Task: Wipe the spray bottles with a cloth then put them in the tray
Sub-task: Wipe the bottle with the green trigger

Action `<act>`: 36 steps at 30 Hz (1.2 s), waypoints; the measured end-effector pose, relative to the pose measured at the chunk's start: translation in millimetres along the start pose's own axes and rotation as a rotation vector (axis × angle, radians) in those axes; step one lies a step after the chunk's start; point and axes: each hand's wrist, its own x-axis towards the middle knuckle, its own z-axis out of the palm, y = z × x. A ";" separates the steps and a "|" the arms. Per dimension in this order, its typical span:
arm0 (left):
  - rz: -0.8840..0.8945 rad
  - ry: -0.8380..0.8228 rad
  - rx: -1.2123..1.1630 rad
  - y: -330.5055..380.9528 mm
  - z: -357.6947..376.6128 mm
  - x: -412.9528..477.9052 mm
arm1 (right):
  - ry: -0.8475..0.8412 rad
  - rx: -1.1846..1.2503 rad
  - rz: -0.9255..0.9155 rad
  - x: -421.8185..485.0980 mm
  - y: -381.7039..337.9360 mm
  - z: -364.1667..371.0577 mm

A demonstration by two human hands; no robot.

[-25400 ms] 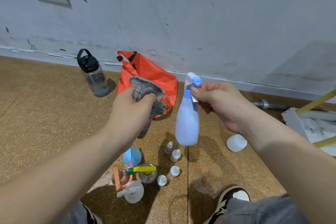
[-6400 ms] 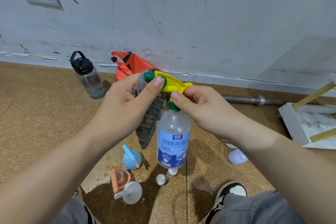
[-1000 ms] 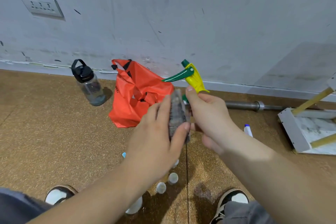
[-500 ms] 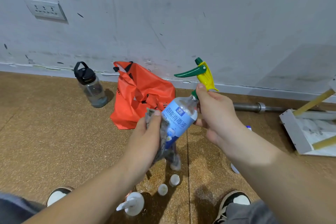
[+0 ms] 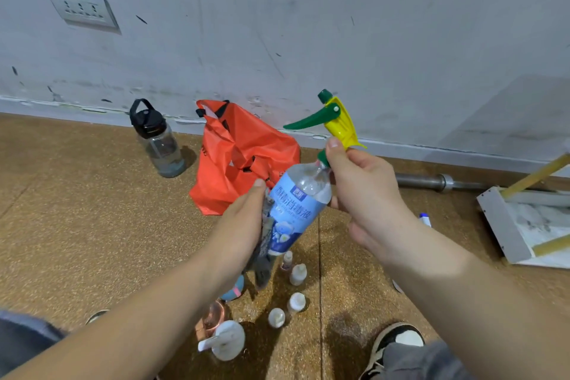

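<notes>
Gripping bottle, right hand, cloth, left hand

Cork floor: orange bag, small bottles.

A bare floor corner, seemingly of a gym.
Speckled brown rubber-crumb flooring met a scuffed grey-white painted wall; a steel barbell bar lay along the skirting just right of the fingers of the right hand, a white multi-pin wall socket high to their left.
</notes>
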 end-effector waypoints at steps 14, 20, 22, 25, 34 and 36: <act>-0.190 0.142 -0.073 -8.6 10.1 -4.0 | -0.013 -0.004 0.085 11.3 -0.7 -6.6; 0.239 0.198 0.352 1.9 6.7 -5.8 | 0.001 0.033 -0.001 3.6 1.7 -1.6; 0.456 0.158 0.496 12.8 14.5 -16.0 | -0.038 0.034 -0.011 -6.5 5.9 3.7; 0.695 0.181 0.670 20.1 18.8 -22.7 | -0.100 0.026 -0.029 -24.7 12.7 9.5; 0.436 -0.201 0.108 16.0 -3.8 -12.6 | -0.106 0.053 -0.065 -16.8 -4.2 -0.4; 0.097 -0.140 -0.071 12.7 0.6 -14.3 | -0.092 0.069 -0.054 -12.5 -6.4 -3.1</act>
